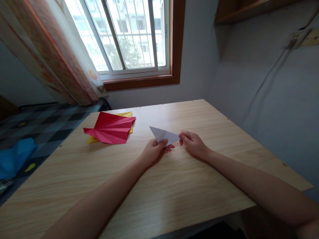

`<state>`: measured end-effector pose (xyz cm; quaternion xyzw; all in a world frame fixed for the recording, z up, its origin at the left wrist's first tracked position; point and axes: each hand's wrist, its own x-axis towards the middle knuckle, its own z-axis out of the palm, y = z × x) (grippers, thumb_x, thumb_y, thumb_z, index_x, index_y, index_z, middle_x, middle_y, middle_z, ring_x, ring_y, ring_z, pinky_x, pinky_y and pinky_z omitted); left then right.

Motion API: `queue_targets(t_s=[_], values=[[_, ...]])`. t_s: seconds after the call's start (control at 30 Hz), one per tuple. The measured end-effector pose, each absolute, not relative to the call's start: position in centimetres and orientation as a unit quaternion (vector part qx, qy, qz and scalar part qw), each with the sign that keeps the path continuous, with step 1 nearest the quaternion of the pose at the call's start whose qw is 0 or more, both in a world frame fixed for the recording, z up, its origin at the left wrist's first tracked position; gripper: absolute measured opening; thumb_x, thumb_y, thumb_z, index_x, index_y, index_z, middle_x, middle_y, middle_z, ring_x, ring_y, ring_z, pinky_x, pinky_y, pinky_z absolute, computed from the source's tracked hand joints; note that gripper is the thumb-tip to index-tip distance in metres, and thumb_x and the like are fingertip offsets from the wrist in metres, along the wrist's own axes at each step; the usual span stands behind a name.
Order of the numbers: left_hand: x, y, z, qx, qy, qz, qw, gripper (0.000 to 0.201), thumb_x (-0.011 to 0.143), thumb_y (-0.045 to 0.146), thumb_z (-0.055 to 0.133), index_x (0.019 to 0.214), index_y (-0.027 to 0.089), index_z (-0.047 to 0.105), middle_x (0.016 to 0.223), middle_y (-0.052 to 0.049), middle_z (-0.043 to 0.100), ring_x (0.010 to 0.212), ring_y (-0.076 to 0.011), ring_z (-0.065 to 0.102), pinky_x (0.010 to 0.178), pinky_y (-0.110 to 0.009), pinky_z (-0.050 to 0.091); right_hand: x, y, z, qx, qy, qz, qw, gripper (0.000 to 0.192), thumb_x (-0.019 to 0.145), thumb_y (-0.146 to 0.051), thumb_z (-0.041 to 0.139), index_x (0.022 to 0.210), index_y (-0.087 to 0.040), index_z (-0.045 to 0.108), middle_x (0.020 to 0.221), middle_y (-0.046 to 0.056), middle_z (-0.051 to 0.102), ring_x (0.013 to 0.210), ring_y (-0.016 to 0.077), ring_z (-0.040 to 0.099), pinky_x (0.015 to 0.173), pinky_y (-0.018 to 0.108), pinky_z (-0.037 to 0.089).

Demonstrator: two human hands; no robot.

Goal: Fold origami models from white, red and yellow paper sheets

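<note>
A sheet of white paper (163,134), folded into a pointed triangular shape, is held between my two hands just above the table. My left hand (157,147) grips its lower edge, thumb on top and fingers underneath. At the paper's right tip, my right hand (190,141) pinches the corner between thumb and fingers. Creases run across the paper's face. To the left lies a red pleated paper (112,128), fanned out on top of a folded yellow paper (128,114) that is mostly covered.
The light wooden table (194,189) meets the wall under a barred window (134,36). A checked bedspread (62,119) lies left of it, bearing a blue paper (18,156). A patterned curtain (57,53) hangs at the left; a power cord (264,79) runs down the right wall.
</note>
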<state>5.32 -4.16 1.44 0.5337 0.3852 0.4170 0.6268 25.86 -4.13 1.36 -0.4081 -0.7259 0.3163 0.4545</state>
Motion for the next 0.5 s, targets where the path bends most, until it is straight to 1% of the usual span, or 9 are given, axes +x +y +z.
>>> queue_targets(t_s=[0.17, 0.33, 0.5], values=[[5.34, -3.99, 1.33, 0.516, 0.386, 0.426, 0.635, 0.046, 0.072, 0.049, 0.078, 0.091, 0.008, 0.072, 0.081, -0.013, 0.075, 0.063, -0.015, 0.063, 0.065, -0.028, 0.05, 25.83, -4.18, 1.4, -0.403, -0.711, 0.332, 0.47, 0.044, 0.097, -0.048, 0.043, 0.065, -0.02, 0.053, 0.066, 0.0, 0.058, 0.067, 0.0158, 0.054, 0.068, 0.028, 0.041], [5.4, -4.04, 1.42, 0.501, 0.386, 0.434, 0.642, 0.045, 0.07, 0.048, 0.081, 0.089, 0.008, 0.071, 0.079, -0.012, 0.075, 0.062, -0.0145, 0.064, 0.064, -0.026, 0.05, 25.88, -4.07, 1.25, -0.412, -0.716, 0.314, 0.468, 0.043, 0.098, -0.044, 0.042, 0.063, -0.02, 0.052, 0.063, 0.0, 0.056, 0.064, 0.0154, 0.053, 0.066, 0.028, 0.039], [5.51, -4.14, 1.58, 0.489, 0.386, 0.438, 0.648, 0.047, 0.067, 0.048, 0.083, 0.089, 0.008, 0.071, 0.077, -0.011, 0.075, 0.061, -0.0138, 0.063, 0.063, -0.026, 0.049, 25.72, -4.03, 1.03, -0.425, -0.714, 0.306, 0.465, 0.038, 0.098, -0.04, 0.042, 0.066, -0.021, 0.051, 0.062, -0.001, 0.056, 0.062, 0.0149, 0.052, 0.063, 0.028, 0.039]])
